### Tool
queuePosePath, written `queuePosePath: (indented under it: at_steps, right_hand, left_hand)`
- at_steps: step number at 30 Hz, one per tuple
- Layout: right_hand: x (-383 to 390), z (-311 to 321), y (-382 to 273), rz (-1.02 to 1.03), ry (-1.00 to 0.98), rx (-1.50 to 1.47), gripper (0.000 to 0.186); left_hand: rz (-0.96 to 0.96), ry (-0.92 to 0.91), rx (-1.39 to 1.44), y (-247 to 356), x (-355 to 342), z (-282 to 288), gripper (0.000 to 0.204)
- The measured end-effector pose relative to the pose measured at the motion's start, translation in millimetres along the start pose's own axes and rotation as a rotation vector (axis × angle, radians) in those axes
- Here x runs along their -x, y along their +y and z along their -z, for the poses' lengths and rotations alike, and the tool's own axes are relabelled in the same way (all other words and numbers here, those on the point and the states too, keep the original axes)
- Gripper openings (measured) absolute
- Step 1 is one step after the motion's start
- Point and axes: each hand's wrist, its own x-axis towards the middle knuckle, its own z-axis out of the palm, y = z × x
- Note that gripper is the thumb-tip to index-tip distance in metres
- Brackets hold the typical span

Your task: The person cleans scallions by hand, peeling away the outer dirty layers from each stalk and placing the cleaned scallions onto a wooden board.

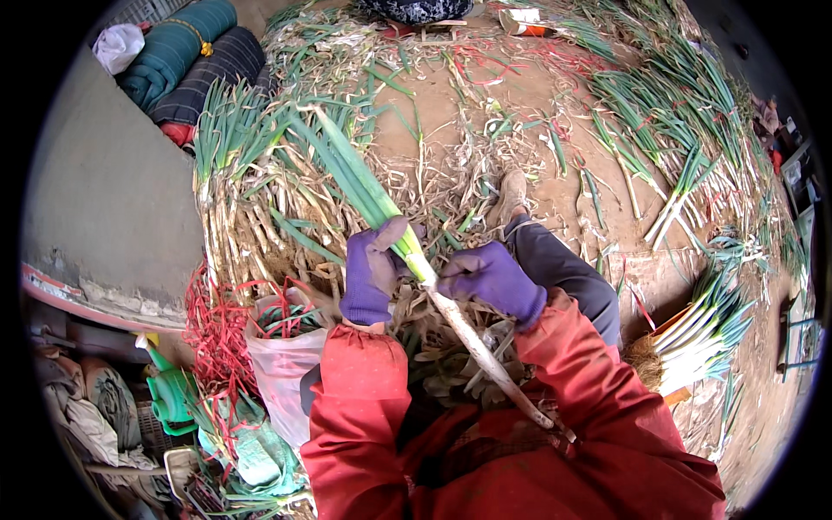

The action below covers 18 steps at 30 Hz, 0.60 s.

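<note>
A long green onion (pixel 475 340) lies slantwise across my lap, green leaves pointing up and left, its soil-streaked white shank running down to the right. My left hand (pixel 371 270), in a purple work glove, is closed around it where the leaves begin. Just below, my right hand (pixel 496 279), gloved the same way, has its fingers pinched against the upper shank; what lies between the fingertips is partly hidden. Stripped dry leaves (pixel 446 360) are heaped under the shank between my legs.
Unstripped green onions (pixel 247 208) lie piled at left, more (pixel 693 130) at far right. A bundle of cleaned ones (pixel 698 334) sits right of my knee. Red ties (pixel 217 334), a plastic bag (pixel 290 355) and a green watering can (pixel 172 394) stand left. Rolled quilts (pixel 178 48) lie far left.
</note>
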Motion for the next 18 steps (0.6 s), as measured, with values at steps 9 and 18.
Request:
queuePosePath:
  at_steps: [9,18]
  right_hand:
    - [80,-1,37,0.465,-0.239,0.957,0.009]
    - [91,6,-7,0.314,0.012,0.868,0.009]
  left_hand:
    - [-0.08,0.114,-0.061,7,5,8,0.033]
    - [-0.089,0.203,-0.207,30,9,16,0.018]
